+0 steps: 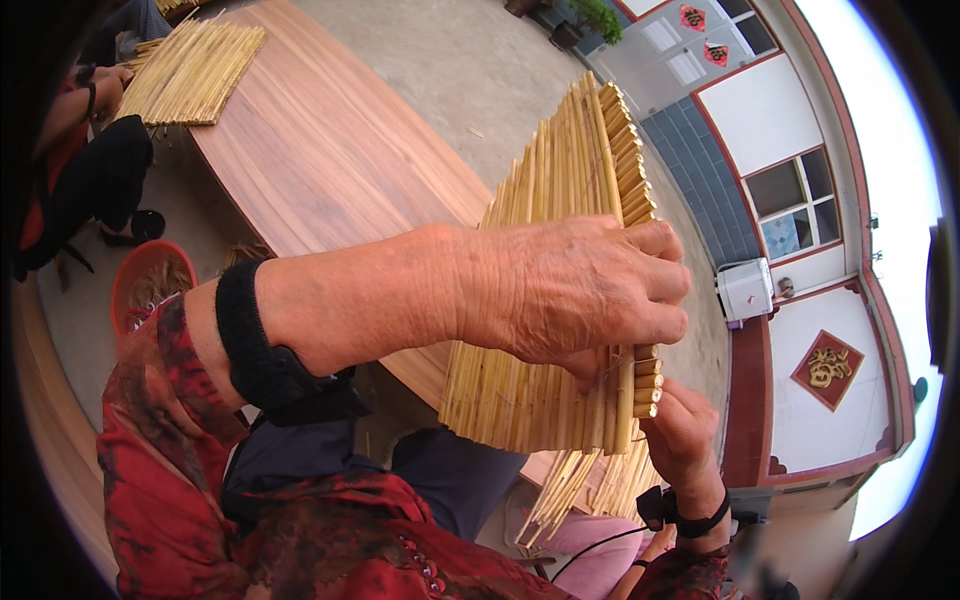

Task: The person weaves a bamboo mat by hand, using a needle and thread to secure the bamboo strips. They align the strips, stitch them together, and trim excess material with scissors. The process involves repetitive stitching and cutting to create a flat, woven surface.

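A mat of straw-coloured reed stalks (pixel 540 405) stands tilted over the table edge before me, its stalks tied side by side with thin thread. Along its right side runs a row of cut stalk ends (pixel 646 390). My left hand (pixel 592 289) reaches across from the left, back of the hand up, its fingers curled over that right side. The left thumb is below, against the stalks. At the mat's lower right corner, my right hand (pixel 682 427) holds the edge by the cut ends; some of its fingers are hidden behind the mat.
A long wood-grain table (pixel 337 127) runs to the upper left, bearing another reed mat (pixel 191 71) beside a co-worker's hand (pixel 109 90). Loose stalks (pixel 577 487) lie below my mat, near a person in pink (pixel 600 559). An orange basin (pixel 120 289) stands on the floor.
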`<state>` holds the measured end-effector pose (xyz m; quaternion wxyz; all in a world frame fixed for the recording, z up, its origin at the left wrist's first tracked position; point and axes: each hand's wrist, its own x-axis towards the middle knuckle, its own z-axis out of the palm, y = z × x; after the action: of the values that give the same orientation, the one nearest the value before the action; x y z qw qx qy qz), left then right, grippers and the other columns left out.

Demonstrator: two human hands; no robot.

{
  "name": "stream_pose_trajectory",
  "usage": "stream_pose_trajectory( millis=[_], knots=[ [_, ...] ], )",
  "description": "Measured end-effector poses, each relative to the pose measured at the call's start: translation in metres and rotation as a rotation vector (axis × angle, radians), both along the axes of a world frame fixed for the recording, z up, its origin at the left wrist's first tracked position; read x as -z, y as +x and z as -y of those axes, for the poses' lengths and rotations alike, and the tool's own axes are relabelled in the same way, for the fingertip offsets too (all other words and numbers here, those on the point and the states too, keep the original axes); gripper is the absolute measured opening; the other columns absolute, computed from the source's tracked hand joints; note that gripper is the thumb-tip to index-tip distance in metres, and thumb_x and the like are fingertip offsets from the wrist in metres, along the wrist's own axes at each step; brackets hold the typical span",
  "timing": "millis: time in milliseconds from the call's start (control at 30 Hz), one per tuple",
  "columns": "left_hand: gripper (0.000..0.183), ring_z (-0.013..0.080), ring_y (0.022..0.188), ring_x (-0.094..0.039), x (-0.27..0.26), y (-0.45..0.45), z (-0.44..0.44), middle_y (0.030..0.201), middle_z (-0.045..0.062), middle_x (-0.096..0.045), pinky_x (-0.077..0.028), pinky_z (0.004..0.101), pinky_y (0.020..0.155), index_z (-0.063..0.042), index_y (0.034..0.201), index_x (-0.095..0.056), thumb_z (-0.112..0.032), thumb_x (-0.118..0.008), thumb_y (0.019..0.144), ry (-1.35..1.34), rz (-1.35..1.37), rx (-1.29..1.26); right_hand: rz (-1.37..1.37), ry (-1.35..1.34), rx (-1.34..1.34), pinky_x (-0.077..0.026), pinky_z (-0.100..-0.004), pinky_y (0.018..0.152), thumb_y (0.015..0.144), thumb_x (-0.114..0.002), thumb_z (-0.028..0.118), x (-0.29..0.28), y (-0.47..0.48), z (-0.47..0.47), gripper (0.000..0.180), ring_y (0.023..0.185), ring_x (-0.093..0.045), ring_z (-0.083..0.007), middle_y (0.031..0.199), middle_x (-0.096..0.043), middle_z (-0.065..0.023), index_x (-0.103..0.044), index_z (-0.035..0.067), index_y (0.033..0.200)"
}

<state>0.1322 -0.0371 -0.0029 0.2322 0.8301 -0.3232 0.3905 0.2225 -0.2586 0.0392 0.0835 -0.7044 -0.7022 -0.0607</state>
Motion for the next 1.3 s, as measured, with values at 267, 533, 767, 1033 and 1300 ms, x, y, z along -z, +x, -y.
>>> stream_pose_trajectory(
  millis=[267,533,767,1033,1300],
  knots=[
    [0.04,0.0268,0.106,-0.043,-0.004,0.008,0.001,0.097,0.005,-0.05,-0.035,0.0382,0.092,-0.009,0.096,-0.052,-0.018,-0.072,0.062,0.04,0.002,0.064,0.102,0.142,0.067,-0.043,-0.0268,0.049,0.063,-0.064,0.0,-0.009,-0.011,0.001,0.019,0.06,-0.053,-0.0184,0.072,-0.052,-0.0038,-0.059,0.008,0.079],
    [0.034,0.0197,0.095,-0.049,-0.014,-0.02,-0.001,0.088,0.001,-0.048,-0.026,0.0478,0.097,-0.012,0.086,-0.05,-0.02,-0.074,0.062,0.228,-0.142,-0.034,0.024,-0.024,-0.169,-0.04,-0.0293,0.049,0.066,-0.06,0.004,0.003,-0.014,-0.01,0.019,0.059,-0.049,-0.0182,0.065,-0.043,-0.0035,-0.053,0.005,0.084],
    [0.033,0.0171,0.101,-0.053,0.0,-0.048,-0.011,0.088,0.0,-0.052,-0.018,0.0507,0.102,-0.013,0.083,-0.053,-0.019,-0.077,0.059,0.202,-0.248,-0.125,0.151,-0.029,-0.405,-0.04,-0.0287,0.051,0.069,-0.057,0.009,0.019,-0.006,-0.025,0.017,0.06,-0.047,-0.0171,0.066,-0.041,-0.0033,-0.05,0.005,0.083],
    [0.04,0.0245,0.114,-0.048,-0.001,-0.066,-0.01,0.098,0.002,-0.057,-0.014,0.0535,0.105,-0.012,0.09,-0.057,-0.016,-0.078,0.056,0.195,-0.234,-0.203,0.069,0.166,-0.359,-0.043,-0.0283,0.056,0.068,-0.055,0.008,0.023,-0.014,-0.025,0.018,0.062,-0.049,-0.0185,0.074,-0.047,-0.0048,-0.047,0.005,0.083],
    [0.033,0.0251,0.115,-0.048,-0.01,-0.079,0.004,0.096,0.002,-0.059,-0.021,0.0536,0.102,-0.011,0.089,-0.058,-0.008,-0.072,0.06,0.309,-0.259,-0.32,-0.283,-0.022,-0.211,-0.047,-0.0323,0.06,0.073,-0.057,0.002,0.005,-0.036,-0.03,0.022,0.074,-0.057,-0.0253,0.084,-0.052,-0.0101,-0.051,0.003,0.095]
  ],
)
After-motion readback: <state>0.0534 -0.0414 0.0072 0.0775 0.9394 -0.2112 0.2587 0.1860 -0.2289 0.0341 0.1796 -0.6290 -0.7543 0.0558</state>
